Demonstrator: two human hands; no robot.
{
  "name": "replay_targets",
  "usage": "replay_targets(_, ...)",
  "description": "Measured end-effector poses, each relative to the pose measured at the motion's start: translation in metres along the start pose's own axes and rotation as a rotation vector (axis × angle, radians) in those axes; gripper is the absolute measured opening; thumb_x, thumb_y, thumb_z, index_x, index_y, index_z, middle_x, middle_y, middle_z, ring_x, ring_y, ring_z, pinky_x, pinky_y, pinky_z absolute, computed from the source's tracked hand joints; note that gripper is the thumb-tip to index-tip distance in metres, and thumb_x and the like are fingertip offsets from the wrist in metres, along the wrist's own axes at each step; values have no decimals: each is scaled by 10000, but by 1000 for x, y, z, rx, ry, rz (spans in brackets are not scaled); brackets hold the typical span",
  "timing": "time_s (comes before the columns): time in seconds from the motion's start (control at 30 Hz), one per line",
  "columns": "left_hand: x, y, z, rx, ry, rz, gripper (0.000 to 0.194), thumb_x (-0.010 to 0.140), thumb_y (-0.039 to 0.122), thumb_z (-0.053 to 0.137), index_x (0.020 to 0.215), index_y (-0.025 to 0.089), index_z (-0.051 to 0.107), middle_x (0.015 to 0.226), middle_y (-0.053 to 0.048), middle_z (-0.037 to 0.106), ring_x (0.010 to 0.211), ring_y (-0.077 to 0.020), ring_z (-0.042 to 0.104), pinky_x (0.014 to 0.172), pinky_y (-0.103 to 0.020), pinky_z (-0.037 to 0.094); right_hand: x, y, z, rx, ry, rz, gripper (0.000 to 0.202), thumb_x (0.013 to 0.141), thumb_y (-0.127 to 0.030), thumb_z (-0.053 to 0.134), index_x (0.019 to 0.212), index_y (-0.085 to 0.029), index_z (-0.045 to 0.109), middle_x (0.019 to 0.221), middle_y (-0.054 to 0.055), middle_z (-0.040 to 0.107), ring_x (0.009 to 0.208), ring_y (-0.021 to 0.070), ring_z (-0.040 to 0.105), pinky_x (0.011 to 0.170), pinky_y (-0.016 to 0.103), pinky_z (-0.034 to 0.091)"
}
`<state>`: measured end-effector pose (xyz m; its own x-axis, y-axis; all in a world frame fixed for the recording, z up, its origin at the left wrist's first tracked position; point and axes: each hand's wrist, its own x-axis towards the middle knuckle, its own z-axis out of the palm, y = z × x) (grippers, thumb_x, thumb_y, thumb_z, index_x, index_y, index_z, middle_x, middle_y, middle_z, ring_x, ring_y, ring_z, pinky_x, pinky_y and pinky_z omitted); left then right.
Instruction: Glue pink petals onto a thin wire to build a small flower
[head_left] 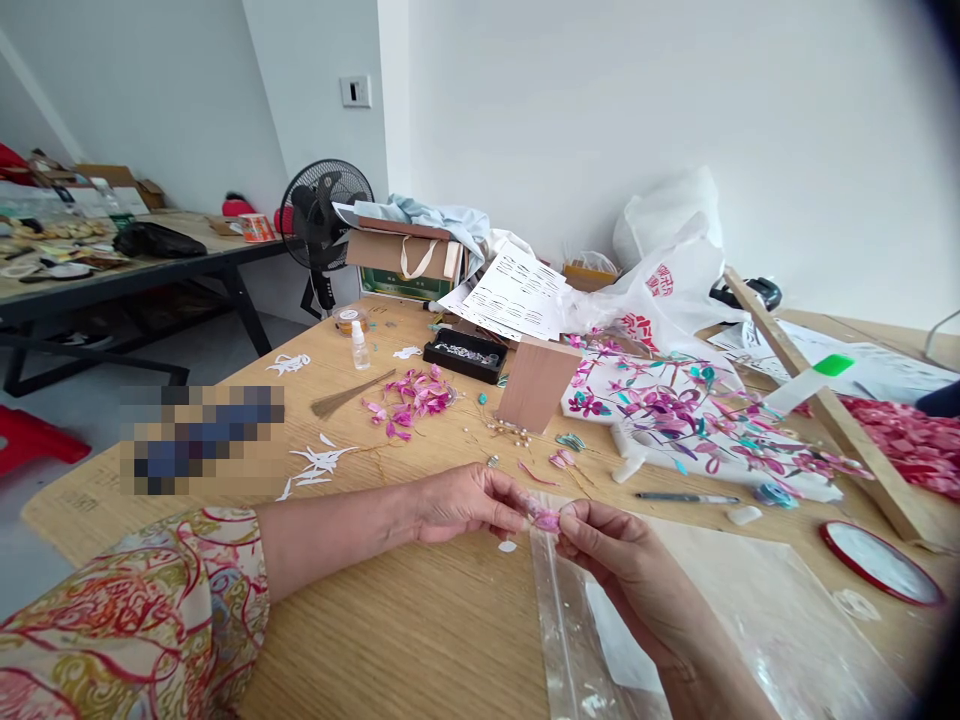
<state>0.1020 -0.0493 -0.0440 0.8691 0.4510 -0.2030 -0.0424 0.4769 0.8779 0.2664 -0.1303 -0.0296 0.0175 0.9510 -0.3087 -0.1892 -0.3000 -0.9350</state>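
Between my two hands is a small pink fabric petal (547,520). My left hand (472,505) pinches its left end between thumb and fingers. From the other side my right hand (600,535) grips it with thumb and forefinger. Under my right hand lies a clear plastic zip bag (559,640), with a white sheet (622,640) showing in it. A small white paper disc (508,547) rests on the table just below my left fingers. Loose pink petals (416,400) are heaped farther back, and a few pink pieces (561,458) lie just beyond my hands.
A wooden block (536,385) stands upright behind a scatter of beads. Pink and teal flower sprays (667,400) spread to the right, near a pen (686,497) and a red-rimmed round dish (881,562). White strips (319,460), a spray bottle (360,348) and a black tray (465,355) lie left and back.
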Motion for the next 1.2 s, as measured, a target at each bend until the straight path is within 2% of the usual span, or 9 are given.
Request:
replay_targets(0.17,-2,16,-2,377,59,132,172,633,172,631,803,183,653,785,11,601,702,-74,502,662,-192,364,-1,-2,0,-104,50,-34,195,600,-362,667,583,-175,615,581,-17,566,603,116,456,614,243,329)
replay_targets(0.3,-5,30,0,738,253,284,151,667,174,586,802,186,652,822,-6,597,718,-89,503,644,-191,368,-1,-4,2,-167,94,-59,218,596,-394,660,566,-184,612,571,-18,562,589,121,446,591,242,318)
replay_targets(0.37,-6,31,4,836,287,329,154,682,193,572,815,185,650,865,-17,594,713,-88,515,646,-194,377,0,-4,3,-197,100,-68,223,590,-395,663,560,-180,610,562,-17,553,572,117,428,575,244,308)
replay_targets(0.47,-7,24,11,741,224,248,201,709,237,544,883,184,628,950,-33,576,543,-44,516,515,-183,383,0,-4,3,-221,92,-76,216,599,-382,660,556,-178,602,549,-25,538,565,107,407,573,241,296)
replay_targets(0.57,-5,15,15,562,156,49,251,721,309,535,908,158,610,623,6,575,392,-41,460,383,-168,321,0,-4,3,-229,79,-81,231,619,-395,640,563,-177,593,558,-26,535,571,107,403,577,244,293)
replay_targets(0.63,-3,10,15,475,118,2,278,706,348,555,880,139,612,469,38,507,372,-52,453,364,-162,311,-1,-3,3,-228,78,-79,235,618,-401,639,562,-179,589,556,-26,533,573,109,404,575,244,292)
replay_targets(0.93,0,1,10,341,148,4,240,677,316,588,806,117,626,460,30,512,400,-65,482,343,-156,295,0,-4,3,-205,91,-70,247,582,-421,658,551,-184,598,543,-28,530,562,114,410,568,241,296)
replay_targets(1.07,0,5,5,467,151,84,199,691,276,569,818,144,646,651,-8,581,471,-51,483,406,-159,341,0,-5,3,-186,76,-56,233,584,-411,663,569,-185,608,571,-22,554,577,114,418,583,240,309)
replay_targets(1.2,-2,16,0,712,285,258,160,713,194,539,828,190,650,858,-17,597,648,-68,513,517,-151,381,0,-5,1,-184,112,-48,243,567,-414,674,552,-183,598,552,-20,533,559,116,420,565,241,315)
